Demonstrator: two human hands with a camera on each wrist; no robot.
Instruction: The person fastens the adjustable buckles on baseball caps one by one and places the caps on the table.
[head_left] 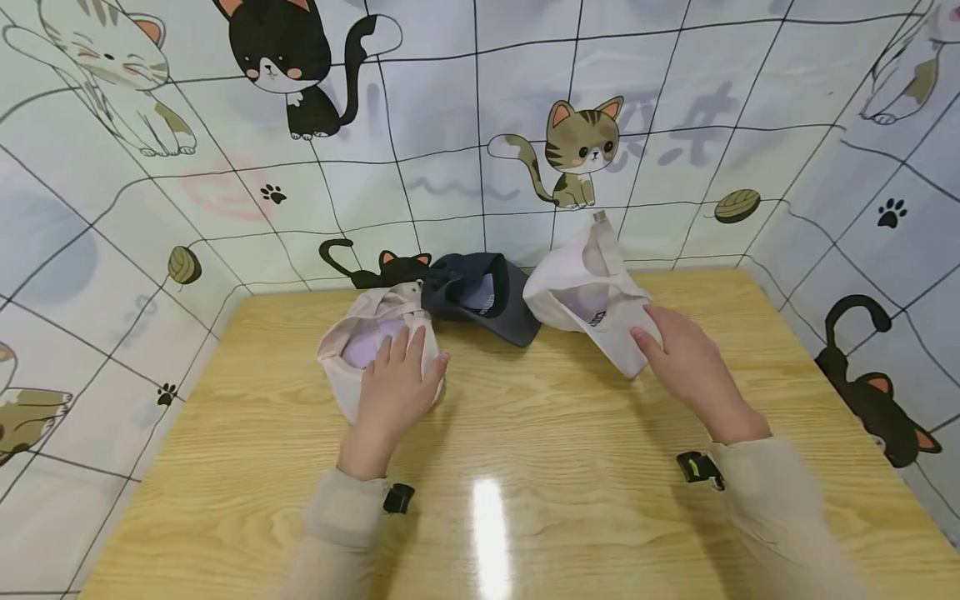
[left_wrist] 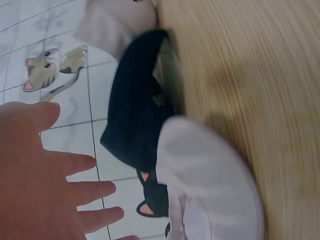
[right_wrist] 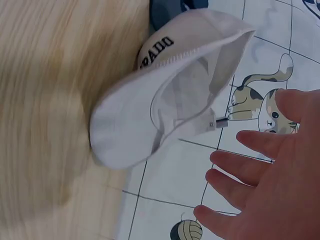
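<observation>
Over the cream cap (head_left: 341,385) at the left, my left hand (head_left: 397,383) lies with its fingers straight, across the lavender lining in the head view. Those fingers are spread in the left wrist view, and whether they touch the cap cannot be told. Between the two pale caps sits a navy cap (head_left: 517,308), its inside facing me. A white cap (head_left: 551,300) with dark lettering stands tilted at the right, brim down. By that brim is my right hand (head_left: 693,371); in the right wrist view its extended fingers (right_wrist: 240,167) appear apart from the cap.
The caps stand in a row along the back of the wooden table (head_left: 525,450). Directly behind rises a white sheet (head_left: 435,192) with grid lines and cartoon cats, which also covers both sides. A bright reflection falls on the table's near middle.
</observation>
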